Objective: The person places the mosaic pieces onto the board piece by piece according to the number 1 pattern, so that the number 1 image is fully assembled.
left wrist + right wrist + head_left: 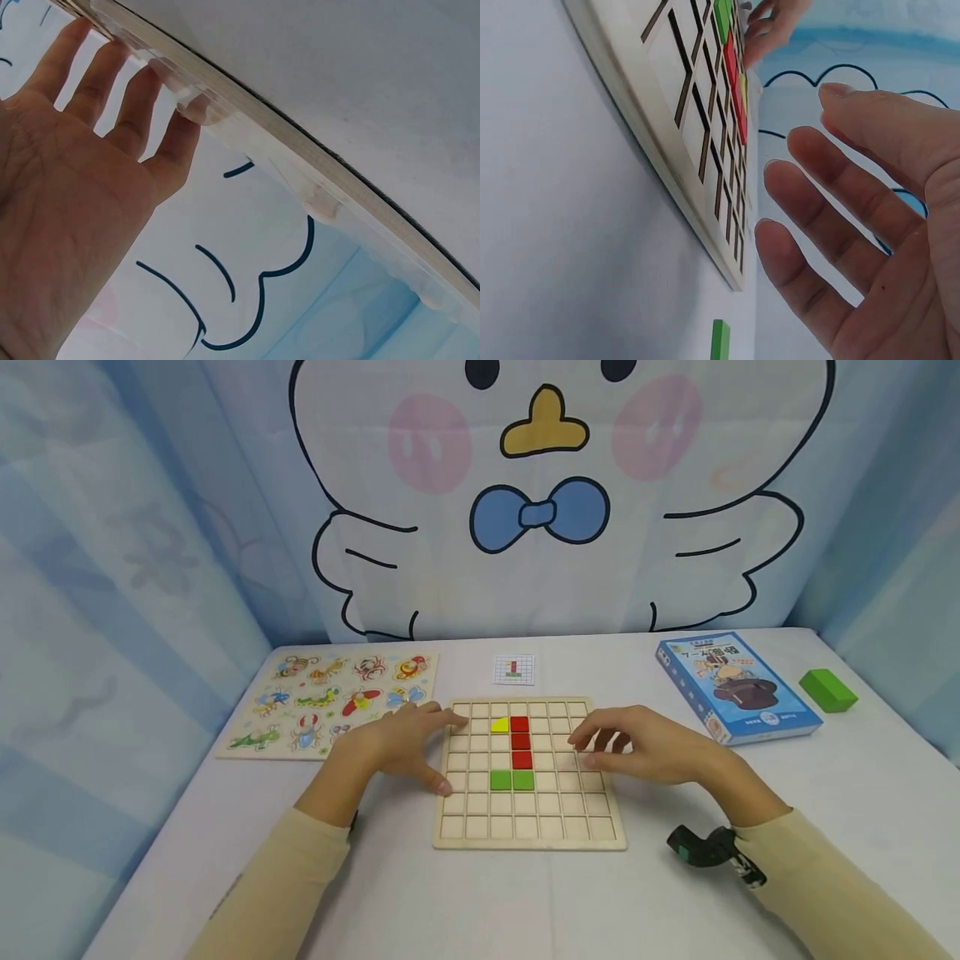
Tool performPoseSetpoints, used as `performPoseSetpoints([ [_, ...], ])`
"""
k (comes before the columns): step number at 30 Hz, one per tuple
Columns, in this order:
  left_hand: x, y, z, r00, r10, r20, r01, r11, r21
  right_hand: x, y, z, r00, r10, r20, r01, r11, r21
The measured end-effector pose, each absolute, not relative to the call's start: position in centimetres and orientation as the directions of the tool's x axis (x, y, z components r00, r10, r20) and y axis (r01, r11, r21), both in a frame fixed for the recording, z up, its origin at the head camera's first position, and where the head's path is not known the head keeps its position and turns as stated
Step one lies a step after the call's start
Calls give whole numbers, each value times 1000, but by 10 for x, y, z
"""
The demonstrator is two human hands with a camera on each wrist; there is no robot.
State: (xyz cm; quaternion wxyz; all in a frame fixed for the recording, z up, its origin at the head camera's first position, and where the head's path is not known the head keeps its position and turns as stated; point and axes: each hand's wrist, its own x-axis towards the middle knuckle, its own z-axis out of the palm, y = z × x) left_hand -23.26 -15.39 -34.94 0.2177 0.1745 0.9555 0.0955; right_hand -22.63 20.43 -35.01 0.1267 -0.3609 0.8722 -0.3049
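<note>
A wooden grid board (532, 833) lies on the white table in the head view. Three red squares (521, 741) stand in a column on it, with a yellow piece (500, 725) left of the top one. Two green squares (512, 780) sit side by side below the column. My left hand (401, 739) is at the board's left edge, thumb and fingers spread. Over the right edge hovers my right hand (648, 747), fingers loosely bent with nothing between them; the right wrist view shows that hand (877, 225) apart from the board.
Behind the board lies a small pattern card (513, 670). An insect picture board (300, 743) is at the left. A blue box (738, 685) and a green block (828, 691) stand at the back right. A cartoon curtain (540, 585) hangs behind the table.
</note>
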Motion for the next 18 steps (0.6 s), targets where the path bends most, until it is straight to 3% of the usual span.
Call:
performPoseSetpoints([
  [8,-228,-157,-355,-843,360,-400,265,924,274,-228,216,-357,-729,-684,13,-542,566,-621],
  [18,-233,-157,-352,-841,391,-374,315,916,249,-239,231,-358,-740,-662,119,-595,562,-574],
])
